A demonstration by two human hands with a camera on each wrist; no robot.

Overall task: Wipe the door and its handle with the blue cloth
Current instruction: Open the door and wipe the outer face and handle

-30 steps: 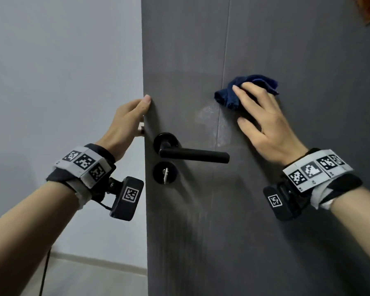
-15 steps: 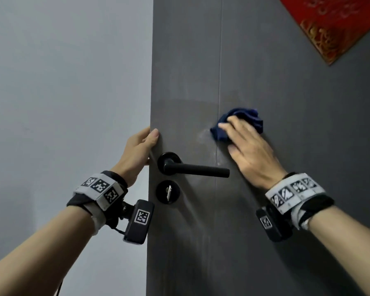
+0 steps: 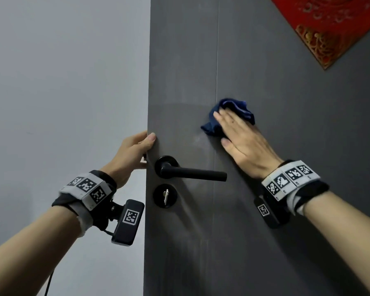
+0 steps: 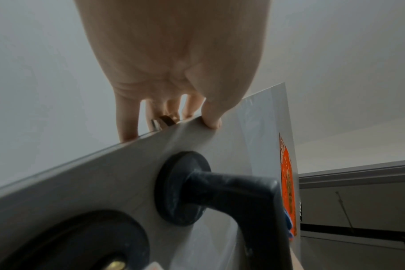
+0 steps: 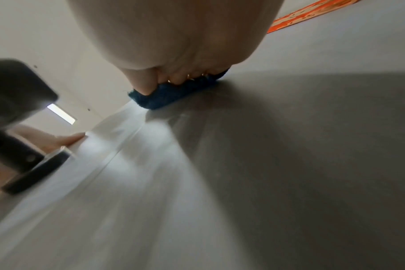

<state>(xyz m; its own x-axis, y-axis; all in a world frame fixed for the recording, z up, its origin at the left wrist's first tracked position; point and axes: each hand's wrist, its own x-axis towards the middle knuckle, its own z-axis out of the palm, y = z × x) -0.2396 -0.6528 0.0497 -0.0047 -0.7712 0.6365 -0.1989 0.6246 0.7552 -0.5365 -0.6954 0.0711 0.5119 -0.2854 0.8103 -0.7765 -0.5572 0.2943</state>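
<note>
Pressing blue cloth (image 3: pixel 233 113) flat on door (image 3: pixel 265 210), right hand (image 3: pixel 244 142), seemingly open-fingered.

One dark grey door (image 3: pixel 265 189), one black lever handle (image 3: pixel 192 174), one crumpled blue cloth (image 3: pixel 235 107), one red-and-gold wall decoration (image 3: pixel 329 24), two bare hands

The right hand (image 3: pixel 247 144) is lying on the cloth (image 3: pixel 226 113) against the door (image 3: pixel 265 231), above and right of the handle (image 3: pixel 192 173). The left hand (image 3: pixel 129 155) is sitting at the door's left edge, with the keyhole (image 3: pixel 165 195) lying below the handle.
</note>
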